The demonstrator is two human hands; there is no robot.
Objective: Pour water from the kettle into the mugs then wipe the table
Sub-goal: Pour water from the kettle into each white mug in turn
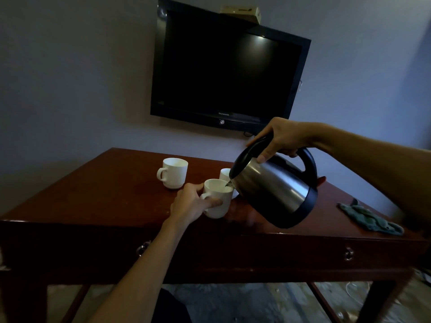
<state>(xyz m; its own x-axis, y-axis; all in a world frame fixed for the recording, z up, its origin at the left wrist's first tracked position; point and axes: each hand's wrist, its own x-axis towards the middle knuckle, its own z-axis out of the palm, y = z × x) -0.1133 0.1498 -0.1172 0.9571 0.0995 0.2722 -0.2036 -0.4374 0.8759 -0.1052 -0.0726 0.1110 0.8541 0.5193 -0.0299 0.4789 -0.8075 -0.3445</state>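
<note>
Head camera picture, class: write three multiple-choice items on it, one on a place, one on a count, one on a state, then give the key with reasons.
1. Where does the green cloth lie?
A. on the table's right side
B. under the television
C. inside a mug

2. How many white mugs are on the table?
A. one
B. three
C. five

3. How is the kettle held?
A. upright on the table
B. lying on its side
C. tilted, spout over a mug

Key:
1 A, the cloth rests near the right front edge.
2 B, the far mug, the held mug and the half-hidden mug.
3 C, the right hand tips it while the left hand grips the mug.
</note>
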